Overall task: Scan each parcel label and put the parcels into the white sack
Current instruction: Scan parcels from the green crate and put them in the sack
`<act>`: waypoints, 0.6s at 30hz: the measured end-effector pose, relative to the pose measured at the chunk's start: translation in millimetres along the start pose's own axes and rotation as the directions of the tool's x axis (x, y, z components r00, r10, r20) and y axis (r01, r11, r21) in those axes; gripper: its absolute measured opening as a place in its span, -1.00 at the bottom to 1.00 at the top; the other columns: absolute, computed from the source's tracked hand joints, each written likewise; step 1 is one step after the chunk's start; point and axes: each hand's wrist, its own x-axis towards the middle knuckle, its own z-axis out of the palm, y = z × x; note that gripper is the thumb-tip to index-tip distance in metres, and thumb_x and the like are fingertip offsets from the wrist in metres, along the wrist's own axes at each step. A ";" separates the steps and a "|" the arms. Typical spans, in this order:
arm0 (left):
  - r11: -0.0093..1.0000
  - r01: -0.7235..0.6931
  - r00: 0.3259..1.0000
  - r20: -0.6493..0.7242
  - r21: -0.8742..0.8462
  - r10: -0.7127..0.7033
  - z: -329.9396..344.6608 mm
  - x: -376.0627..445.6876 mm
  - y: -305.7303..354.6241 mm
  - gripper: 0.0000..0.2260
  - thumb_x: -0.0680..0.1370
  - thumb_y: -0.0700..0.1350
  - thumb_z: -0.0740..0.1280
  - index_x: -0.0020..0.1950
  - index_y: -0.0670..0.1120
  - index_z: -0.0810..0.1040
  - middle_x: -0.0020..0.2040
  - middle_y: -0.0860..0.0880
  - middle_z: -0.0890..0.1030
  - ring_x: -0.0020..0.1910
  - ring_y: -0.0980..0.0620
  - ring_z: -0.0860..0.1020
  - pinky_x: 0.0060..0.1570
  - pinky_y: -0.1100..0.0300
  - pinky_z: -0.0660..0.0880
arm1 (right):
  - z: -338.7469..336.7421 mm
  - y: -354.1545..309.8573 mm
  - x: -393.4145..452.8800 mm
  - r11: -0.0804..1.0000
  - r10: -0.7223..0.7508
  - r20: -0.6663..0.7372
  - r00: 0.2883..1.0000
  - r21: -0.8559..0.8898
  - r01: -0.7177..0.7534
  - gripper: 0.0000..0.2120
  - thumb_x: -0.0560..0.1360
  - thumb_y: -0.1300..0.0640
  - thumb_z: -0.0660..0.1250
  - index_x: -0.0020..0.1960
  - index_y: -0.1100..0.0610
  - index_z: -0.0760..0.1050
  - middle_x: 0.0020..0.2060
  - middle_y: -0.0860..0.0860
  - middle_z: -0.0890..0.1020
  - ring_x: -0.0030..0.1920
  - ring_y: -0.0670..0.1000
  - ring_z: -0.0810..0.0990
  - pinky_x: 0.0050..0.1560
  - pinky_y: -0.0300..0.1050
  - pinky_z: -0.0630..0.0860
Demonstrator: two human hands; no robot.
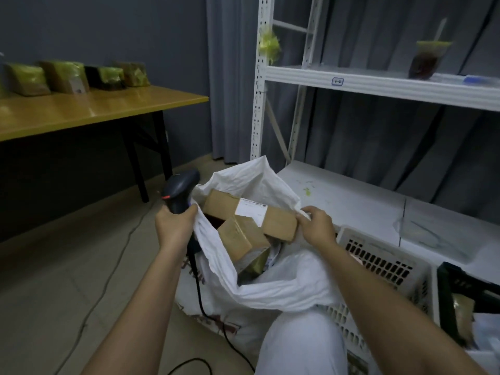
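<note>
Gripping the black barcode scanner (180, 193) by its handle, your left hand (175, 226) also sits against the left rim of the white sack (254, 282), whose mouth gapes between your two hands. Inside it, a long cardboard parcel (249, 215) with a white label lies across the opening, and a smaller taped parcel (242, 242) leans tilted just below it. Your right hand (316, 226) pinches the sack's right rim, touching the long parcel's end.

To the left, a wooden table (94, 109) stands against the dark wall with four wrapped parcels (70, 77) in a row on it. The scanner's cable (200, 293) trails down onto the tiled floor. Right of the sack, a white metal shelving unit (378, 85) holds a drink cup (427, 60) with a straw, and a pale perforated crate (387, 266) sits on the low shelf beside the sack.

Both your forearms reach forward from the bottom edge, the left wrist bent upward round the scanner, the right knuckles facing you.
</note>
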 end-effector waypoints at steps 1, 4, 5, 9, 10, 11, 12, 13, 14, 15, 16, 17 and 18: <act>0.999 0.017 1.000 -0.025 -0.029 -0.018 3.2 6.0 3.0 -0.67 0.48 -0.18 0.44 0.22 -0.16 0.51 -0.02 -0.07 0.52 0.00 -0.04 0.52 0.02 0.12 0.44 | 2.2 -5.0 5.6 0.998 -0.045 -0.048 0.998 0.045 0.047 -0.80 0.58 0.15 0.27 0.14 0.14 0.60 0.02 0.13 0.66 0.03 0.14 0.58 -0.12 -0.18 0.33; 0.996 0.031 0.997 -0.068 -0.083 -0.036 21.8 24.3 15.3 -0.56 0.47 -0.16 0.45 0.32 -0.19 0.46 0.09 -0.06 0.54 0.08 -0.04 0.52 0.09 0.09 0.45 | 7.2 -30.3 36.1 0.993 -0.092 -0.091 0.992 0.060 0.098 -0.81 0.58 0.16 0.24 0.01 0.11 0.64 -0.06 0.11 0.67 -0.07 0.10 0.56 -0.14 -0.15 0.35; 0.994 0.017 0.998 -0.062 -0.109 -0.024 32.4 28.9 23.8 -0.56 0.46 -0.17 0.45 0.31 -0.19 0.47 0.13 -0.09 0.57 0.12 -0.06 0.55 0.10 0.09 0.46 | 8.3 -46.4 50.6 0.995 -0.091 -0.089 0.992 0.038 0.095 -0.81 0.59 0.16 0.23 0.02 0.10 0.64 -0.04 0.11 0.66 -0.05 0.11 0.56 -0.12 -0.14 0.36; 0.969 -0.111 0.993 -0.068 -0.221 0.098 77.6 47.3 89.1 -0.64 0.44 -0.16 0.46 0.22 -0.14 0.55 0.07 -0.08 0.61 0.06 -0.03 0.58 0.03 0.18 0.45 | -9.7 -152.5 110.1 0.923 -0.317 -0.086 0.944 0.200 0.328 -0.78 0.59 0.22 0.25 0.15 0.13 0.62 0.11 0.07 0.65 0.15 0.08 0.57 0.16 -0.08 0.49; 0.959 -0.166 0.986 -0.060 -0.230 0.156 85.2 51.9 108.8 -0.67 0.44 -0.14 0.47 0.18 -0.11 0.56 0.00 -0.03 0.61 0.02 0.00 0.58 0.01 0.20 0.45 | -20.6 -172.6 119.4 0.878 -0.361 -0.142 0.922 0.281 0.388 -0.79 0.58 0.25 0.25 0.11 0.14 0.63 0.08 0.06 0.66 0.13 0.05 0.58 0.17 -0.09 0.49; 0.949 -0.216 0.976 -0.050 -0.231 0.211 89.2 55.0 125.6 -0.71 0.43 -0.13 0.48 0.13 -0.07 0.56 -0.06 0.03 0.60 -0.04 0.05 0.58 -0.01 0.22 0.45 | -32.1 -183.3 126.1 0.833 -0.389 -0.209 0.897 0.336 0.439 -0.81 0.58 0.26 0.25 0.06 0.15 0.64 0.04 0.04 0.67 0.09 0.02 0.59 0.14 -0.12 0.49; 0.937 -0.258 0.966 -0.039 -0.235 0.257 90.8 57.5 139.0 -0.74 0.44 -0.13 0.48 0.09 -0.04 0.55 -0.12 0.09 0.58 -0.10 0.12 0.58 -0.03 0.24 0.45 | -43.0 -184.0 131.5 0.804 -0.403 -0.258 0.878 0.358 0.474 -0.81 0.57 0.25 0.25 0.04 0.15 0.64 0.02 0.03 0.67 0.06 -0.01 0.59 0.11 -0.16 0.47; 0.925 -0.293 0.955 -0.029 -0.241 0.295 90.9 59.5 148.6 -0.75 0.45 -0.14 0.48 0.07 -0.02 0.53 -0.14 0.13 0.57 -0.15 0.19 0.55 -0.05 0.26 0.45 | -52.7 -178.4 135.4 0.797 -0.414 -0.282 0.865 0.348 0.494 -0.82 0.58 0.23 0.24 0.05 0.15 0.62 0.02 0.02 0.66 0.04 -0.03 0.58 0.08 -0.19 0.46; 0.919 -0.316 0.948 -0.026 -0.235 0.319 89.4 62.9 152.6 -0.76 0.45 -0.17 0.47 0.07 -0.03 0.52 -0.14 0.12 0.56 -0.17 0.21 0.54 -0.07 0.28 0.44 | -59.1 -165.8 139.8 0.818 -0.414 -0.276 0.868 0.305 0.487 -0.82 0.59 0.21 0.23 0.08 0.14 0.60 0.04 0.02 0.64 0.04 -0.03 0.56 0.05 -0.19 0.44; 0.920 -0.330 0.943 -0.029 -0.212 0.331 86.8 65.6 152.5 -0.75 0.46 -0.19 0.46 0.10 -0.06 0.53 -0.10 0.08 0.57 -0.14 0.16 0.54 -0.07 0.27 0.44 | -62.2 -148.8 144.5 0.856 -0.401 -0.249 0.882 0.242 0.458 -0.83 0.60 0.18 0.22 0.11 0.13 0.56 0.07 0.03 0.61 0.04 -0.02 0.54 0.02 -0.17 0.41; 0.927 -0.332 0.943 -0.033 -0.175 0.331 83.5 68.5 148.3 -0.72 0.46 -0.21 0.46 0.15 -0.10 0.54 -0.05 0.02 0.59 -0.08 0.09 0.55 -0.06 0.26 0.44 | -62.7 -130.8 147.8 0.901 -0.367 -0.202 0.908 0.167 0.401 -0.83 0.60 0.14 0.23 0.14 0.11 0.53 0.09 0.05 0.59 0.03 0.01 0.53 -0.03 -0.16 0.38; 0.939 -0.320 0.947 -0.026 -0.122 0.319 81.0 72.2 140.5 -0.69 0.46 -0.21 0.45 0.19 -0.14 0.55 0.00 -0.05 0.60 -0.01 0.01 0.56 -0.05 0.21 0.44 | -61.7 -113.1 148.5 0.939 -0.317 -0.143 0.938 0.095 0.331 -0.82 0.59 0.10 0.24 0.17 0.09 0.49 0.12 0.07 0.58 0.04 0.05 0.53 -0.06 -0.14 0.37; 0.954 -0.295 0.956 -0.018 -0.061 0.294 79.1 75.4 130.1 -0.66 0.46 -0.20 0.45 0.22 -0.17 0.55 0.04 -0.12 0.61 0.04 -0.06 0.57 -0.02 0.16 0.45 | -59.1 -96.4 147.9 0.966 -0.255 -0.077 0.964 0.024 0.258 -0.77 0.58 0.09 0.25 0.23 0.06 0.46 0.15 0.09 0.57 0.05 0.09 0.54 -0.06 -0.11 0.39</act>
